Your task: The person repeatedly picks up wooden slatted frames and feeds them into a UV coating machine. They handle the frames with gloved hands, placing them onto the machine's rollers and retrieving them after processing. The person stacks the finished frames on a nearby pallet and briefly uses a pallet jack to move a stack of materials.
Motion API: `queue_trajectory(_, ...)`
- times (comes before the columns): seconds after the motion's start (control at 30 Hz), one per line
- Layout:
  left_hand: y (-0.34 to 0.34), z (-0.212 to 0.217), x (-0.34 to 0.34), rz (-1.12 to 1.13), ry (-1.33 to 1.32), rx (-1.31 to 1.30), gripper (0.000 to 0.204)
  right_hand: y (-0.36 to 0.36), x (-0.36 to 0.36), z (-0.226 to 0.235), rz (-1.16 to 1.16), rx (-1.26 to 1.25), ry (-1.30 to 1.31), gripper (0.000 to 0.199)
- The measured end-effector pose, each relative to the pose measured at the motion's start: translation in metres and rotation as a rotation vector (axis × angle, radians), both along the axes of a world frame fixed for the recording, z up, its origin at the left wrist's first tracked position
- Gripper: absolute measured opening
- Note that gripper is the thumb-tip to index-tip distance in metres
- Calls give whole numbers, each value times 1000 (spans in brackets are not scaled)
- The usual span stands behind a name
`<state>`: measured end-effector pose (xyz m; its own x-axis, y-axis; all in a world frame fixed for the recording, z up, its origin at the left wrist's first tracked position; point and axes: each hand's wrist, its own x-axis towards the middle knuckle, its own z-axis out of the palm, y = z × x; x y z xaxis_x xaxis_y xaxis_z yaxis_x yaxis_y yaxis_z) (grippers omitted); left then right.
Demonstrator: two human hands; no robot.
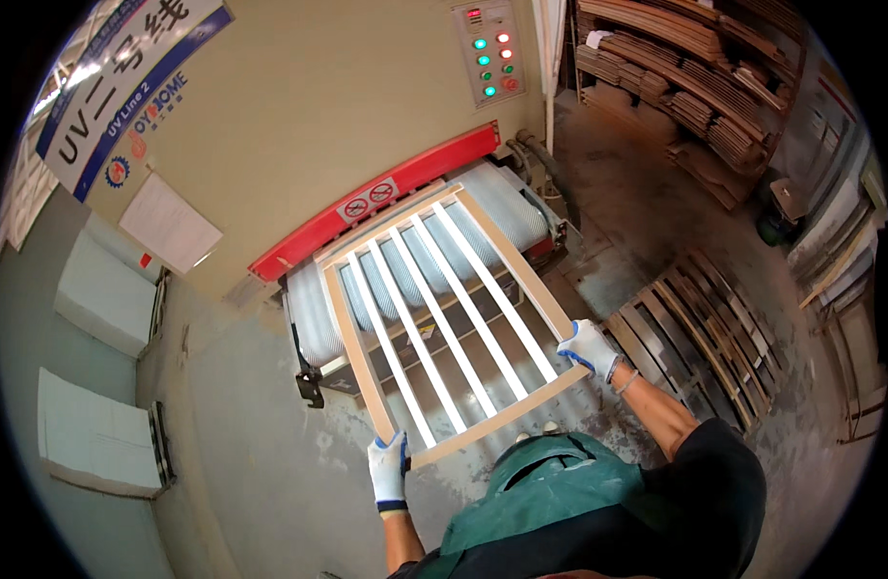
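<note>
**Holding a slatted frame at the mouth of a roller machine**

I stand facing a beige machine (299, 116) and look down at my own gloved hands. My left hand (388, 470) is clamped on the near left corner of a pale wooden frame (451, 314) with five white slats. My right hand (588, 347) is closed on the near right corner. The hands are well apart, one at each end of the frame's near rail.

The frame is held roughly level and tilted away from me. Its far end lies over the ribbed roller (507, 207) at the machine's opening, just below a red guard bar (367, 203). I cannot tell whether the far rail touches the roller or hangs just above it.

A control panel (489, 53) with green and red lights sits above on the machine's face. To my right, a wooden pallet (700, 328) lies on the concrete floor, and shelves (695, 68) stacked with curved wooden pieces stand beyond it.

I judge this as the handling step at the machine's mouth. The next move calls for keeping both corners level and square to the roller, with fingers clear of the opening.
</note>
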<state>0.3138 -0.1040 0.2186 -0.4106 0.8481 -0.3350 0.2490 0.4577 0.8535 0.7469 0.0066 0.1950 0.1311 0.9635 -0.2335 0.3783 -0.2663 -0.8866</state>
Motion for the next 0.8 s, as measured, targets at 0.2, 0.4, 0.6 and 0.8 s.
queue_trajectory(0.2,39,-12,-32,-79,-116,38,31,46,-1,-43,29,52,130,16)
queue_trajectory(0.4,35,10,-33,-152,-60,-123,69,72,6,-32,102,-13,276,16)
queue_trajectory(0.6,39,-24,-65,-183,49,-68,70,81,-2,-14,161,-178,550,10)
queue_trajectory(0.8,60,-41,-75,-490,615,226,27,75,8,-21,162,-208,535,11)
